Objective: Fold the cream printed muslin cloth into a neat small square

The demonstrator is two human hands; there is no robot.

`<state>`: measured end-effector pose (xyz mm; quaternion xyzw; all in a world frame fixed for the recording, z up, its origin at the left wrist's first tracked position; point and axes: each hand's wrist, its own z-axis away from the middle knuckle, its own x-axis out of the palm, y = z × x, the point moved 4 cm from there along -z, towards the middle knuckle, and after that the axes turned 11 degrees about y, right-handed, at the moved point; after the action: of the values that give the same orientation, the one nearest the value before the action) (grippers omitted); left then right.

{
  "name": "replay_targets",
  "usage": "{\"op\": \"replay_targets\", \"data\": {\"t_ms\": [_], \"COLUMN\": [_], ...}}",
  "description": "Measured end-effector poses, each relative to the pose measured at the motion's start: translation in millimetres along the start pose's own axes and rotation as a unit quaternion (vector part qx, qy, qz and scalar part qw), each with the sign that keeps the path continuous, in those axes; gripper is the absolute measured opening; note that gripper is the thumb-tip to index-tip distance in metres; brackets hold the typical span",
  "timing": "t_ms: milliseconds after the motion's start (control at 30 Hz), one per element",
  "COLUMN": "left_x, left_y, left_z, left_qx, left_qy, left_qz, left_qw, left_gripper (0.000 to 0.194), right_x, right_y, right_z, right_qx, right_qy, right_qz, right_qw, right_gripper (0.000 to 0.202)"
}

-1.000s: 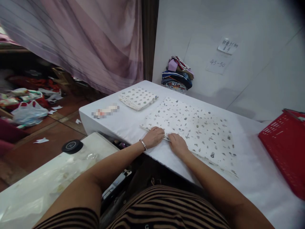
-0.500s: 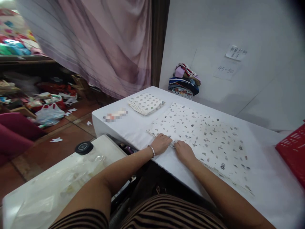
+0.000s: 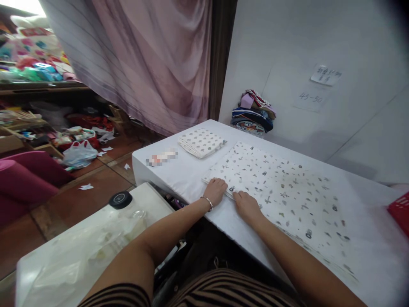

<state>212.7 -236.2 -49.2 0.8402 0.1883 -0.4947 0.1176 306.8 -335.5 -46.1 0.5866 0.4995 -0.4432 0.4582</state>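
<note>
A large white cloth with small grey prints (image 3: 284,192), layered at its near edge, lies spread over the white-covered table (image 3: 367,204). My left hand (image 3: 215,191), with a bracelet at the wrist, has its fingers closed on the cloth's near edge, close to the left corner. Just to the right, my right hand (image 3: 246,206) pinches the same edge. A short stretch of edge shows between the hands. Beyond them rests a folded cloth with grey hearts (image 3: 202,143). Both thumbs are mostly hidden.
A white side table (image 3: 47,260) at the lower left carries clear plastic and a black round object (image 3: 120,199). Folded fabrics (image 3: 254,113) are stacked by the wall. A red basket (image 3: 401,213) stands at the right edge. A pixelated item (image 3: 162,157) lies at the table's left.
The view has turned slightly left, so things appear farther right. The cloth edge between my hands now looks flatter, and my hands have parted a little along it.
</note>
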Motion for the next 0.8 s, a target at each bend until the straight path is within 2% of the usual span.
{"op": "replay_targets", "data": {"t_ms": [133,300,500,667,800], "left_x": [-0.3,-3.4,-5.6,-1.1,-0.6], "left_y": [-19,-35,-52,-71,-78], "left_z": [-3,-4,-4,-3,-3], "left_qx": [-0.045,-0.063,-0.062,-0.053,-0.036], "left_qy": [0.005,0.011,0.009,-0.024,-0.041], "left_qz": [-0.022,-0.035,-0.047,-0.039,-0.025], "left_qw": [0.999,0.997,0.997,0.998,0.998], "left_gripper": [0.018,0.017,0.018,0.022,0.022], "right_x": [-2,-4,0,0,-2], "right_y": [-5,-18,-24,-20,-27], "right_z": [-8,-26,-37,-39,-46], "right_qx": [-0.003,-0.004,0.009,0.004,0.001], "right_qy": [-0.003,0.020,0.012,-0.004,0.036], "right_qz": [0.012,0.010,-0.033,-0.053,-0.055], "right_qw": [1.000,1.000,0.999,0.999,0.998], "right_gripper": [0.025,0.024,0.026,0.030,0.027]}}
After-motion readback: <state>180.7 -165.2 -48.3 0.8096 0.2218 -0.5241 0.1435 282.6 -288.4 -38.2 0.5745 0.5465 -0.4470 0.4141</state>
